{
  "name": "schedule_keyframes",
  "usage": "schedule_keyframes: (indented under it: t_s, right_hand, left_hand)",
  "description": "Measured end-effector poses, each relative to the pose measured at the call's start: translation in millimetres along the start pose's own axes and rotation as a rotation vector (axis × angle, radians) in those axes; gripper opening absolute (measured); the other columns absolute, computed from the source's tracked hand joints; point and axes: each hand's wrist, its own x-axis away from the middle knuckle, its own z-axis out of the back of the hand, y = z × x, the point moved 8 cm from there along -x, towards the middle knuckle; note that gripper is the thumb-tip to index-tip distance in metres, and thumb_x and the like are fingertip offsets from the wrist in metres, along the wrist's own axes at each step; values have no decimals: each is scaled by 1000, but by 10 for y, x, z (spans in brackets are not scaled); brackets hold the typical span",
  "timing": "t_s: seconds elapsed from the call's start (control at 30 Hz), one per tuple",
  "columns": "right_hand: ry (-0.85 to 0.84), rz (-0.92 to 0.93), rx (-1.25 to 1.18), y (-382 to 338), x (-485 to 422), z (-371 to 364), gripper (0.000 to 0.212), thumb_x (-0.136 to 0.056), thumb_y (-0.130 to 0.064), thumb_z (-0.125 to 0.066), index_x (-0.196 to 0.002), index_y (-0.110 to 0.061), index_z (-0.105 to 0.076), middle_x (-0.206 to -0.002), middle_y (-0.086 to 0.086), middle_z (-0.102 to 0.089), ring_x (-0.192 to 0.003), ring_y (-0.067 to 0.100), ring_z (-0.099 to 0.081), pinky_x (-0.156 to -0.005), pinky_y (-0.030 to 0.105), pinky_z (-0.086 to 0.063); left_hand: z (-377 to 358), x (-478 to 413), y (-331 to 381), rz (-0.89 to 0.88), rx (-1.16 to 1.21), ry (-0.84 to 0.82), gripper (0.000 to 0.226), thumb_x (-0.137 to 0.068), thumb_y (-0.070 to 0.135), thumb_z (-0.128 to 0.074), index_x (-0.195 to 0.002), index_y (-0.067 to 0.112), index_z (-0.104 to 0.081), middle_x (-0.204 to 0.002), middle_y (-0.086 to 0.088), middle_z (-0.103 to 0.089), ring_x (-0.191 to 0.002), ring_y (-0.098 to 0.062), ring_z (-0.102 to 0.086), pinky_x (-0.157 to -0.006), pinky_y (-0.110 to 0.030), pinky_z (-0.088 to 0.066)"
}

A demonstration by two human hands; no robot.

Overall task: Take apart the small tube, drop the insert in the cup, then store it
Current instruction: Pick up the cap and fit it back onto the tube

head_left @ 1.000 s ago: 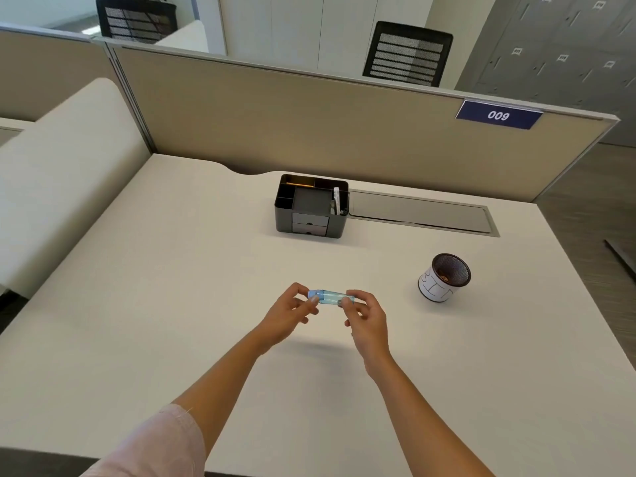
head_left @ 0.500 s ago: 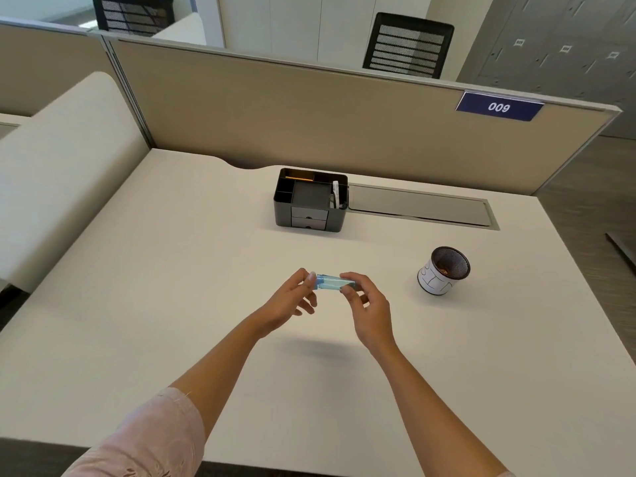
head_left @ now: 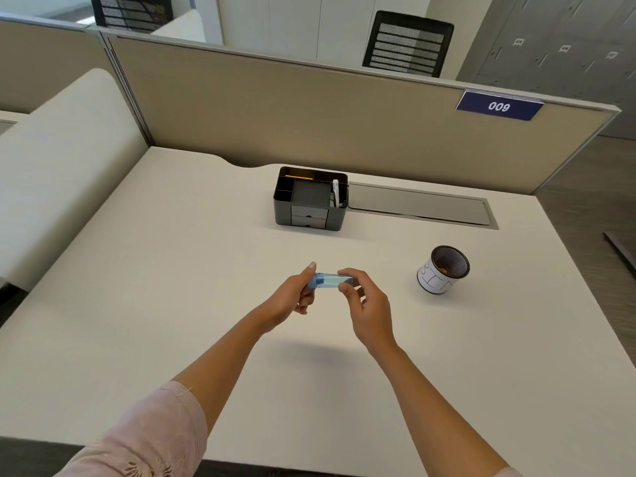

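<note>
Small tube [head_left: 331, 281] pinched endwise between both hands' fingers [head_left: 346, 288]

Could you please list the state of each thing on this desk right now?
Tube: held level above the desk, blue end at the left, not yet apart.
Left hand: grip on the tube's blue end.
Right hand: grip on the clear end.
Cup: upright, open, apart from the hands.
Organizer: upright, both drawers shut, a white pen in its right slot.
</note>
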Motion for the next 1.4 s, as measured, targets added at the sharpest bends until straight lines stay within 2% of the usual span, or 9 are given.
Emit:
schedule_keyframes:
  t_s: [0.13,0.33,0.57,0.77,0.93,1.1,1.23,1.3,1.4]
  right_hand:
    - [-7,81,198,-75,-4,28,32,-96,-53,-42,-115,-34,-59,-90,-21,-63,-75,7,-58,-57,13,-43]
    - [-19,197,426,-215,-74,42,44,-96,-55,-32,-106,-22,-60,-77,-12,-60,-62,9,-51,-50,13,-33]
    - [-99,197,322,-245,-43,-99,32,-100,-39,-37,-77,-20,-47,-58,-9,-44,-51,12,-39,-47,23,-29]
    - [-76,103,159,-336,-70,-104,38,-101,-34,-39,-64,-30,-35,-52,-10,-34,-50,11,-36,-46,20,-27]
    - [-26,14,58,-313,-93,-90,43,-104,-31,-40,-72,-6,-55,-54,-6,-37,-49,10,-32,-47,22,-26]
    - [-20,-60,30,-279,-88,-115,45,-104,-32,-40,-69,-7,-54,-52,-8,-36,-47,9,-32,-45,21,-25]
    - [-101,-187,26,-175,-139,-141,47,-104,-38,-36,-66,-14,-49,-57,-4,-42,-51,9,-34,-49,23,-28]
    - [-141,-239,5,-110,-165,-152,46,-103,-42,-34,-71,-14,-52,-62,-4,-47,-55,10,-39,-52,24,-32]
    - [-184,-308,-89,-24,-189,-207,50,-102,-47,-34,-77,-12,-58,-70,-3,-53,-63,12,-44,-60,26,-38]
  left_hand:
    - [20,-3,0,-5,-11,34,50,-99,58,-24,-71,26,-49,-61,3,-33,-54,-8,-32,-64,-27,-38]
    - [54,-60,-54,4,-47,137,50,-98,59,-27,-86,24,-62,-56,8,-37,-54,-8,-35,-65,-28,-40]
    - [67,-63,64,-11,-66,188,50,-99,53,-33,-68,18,-52,-53,7,-41,-51,-7,-36,-61,-27,-36]
    - [61,1,210,-72,-101,253,48,-101,38,-29,-61,15,-42,-57,0,-38,-56,-14,-33,-61,-34,-31]
    - [53,-6,363,-108,-131,243,46,-99,38,-27,-62,12,-38,-58,-3,-35,-56,-16,-28,-63,-36,-28]
    - [69,-62,360,-96,-217,181,44,-95,43,-24,-62,16,-38,-60,-3,-37,-58,-17,-29,-65,-38,-29]
    - [101,-183,318,-36,-339,67,44,-100,39,-22,-66,18,-41,-60,-1,-41,-58,-16,-33,-65,-36,-37]
    - [126,-244,297,20,-318,14,48,-99,45,-24,-64,17,-44,-56,3,-41,-55,-14,-34,-62,-32,-39]
    - [158,-321,374,-8,-321,21,61,-98,59,-21,-62,18,-47,-52,5,-43,-49,-11,-35,-54,-25,-36]
